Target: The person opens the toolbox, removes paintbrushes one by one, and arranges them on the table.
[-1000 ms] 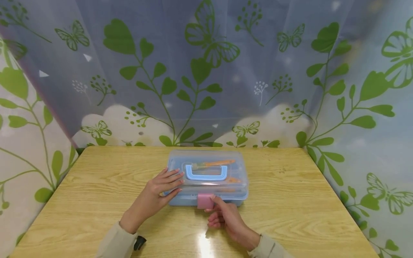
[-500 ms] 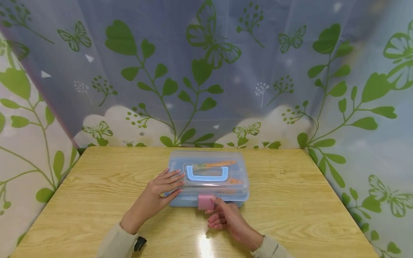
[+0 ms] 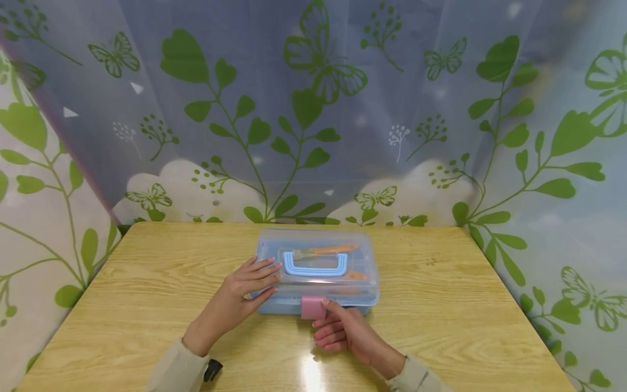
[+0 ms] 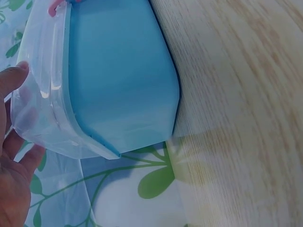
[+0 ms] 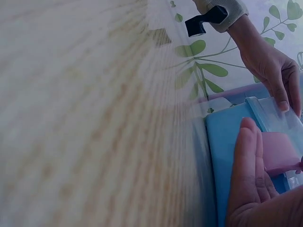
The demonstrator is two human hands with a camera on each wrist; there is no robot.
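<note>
My left hand (image 3: pixel 247 283) lies flat-fingered on the box lid (image 3: pixel 317 260); right fingers (image 3: pixel 327 310) pinch the pink latch (image 3: pixel 312 307). Pulling hard could skid the box.

We see a light wood-grain table (image 3: pixel 147 283), glossy, with a glare spot at the near edge. One box (image 3: pixel 317 272) sits directly on it, about centre, long side toward us: blue base, clear lid. In the left wrist view the base (image 4: pixel 120 75) lies flat on the wood (image 4: pixel 236 118).
</note>
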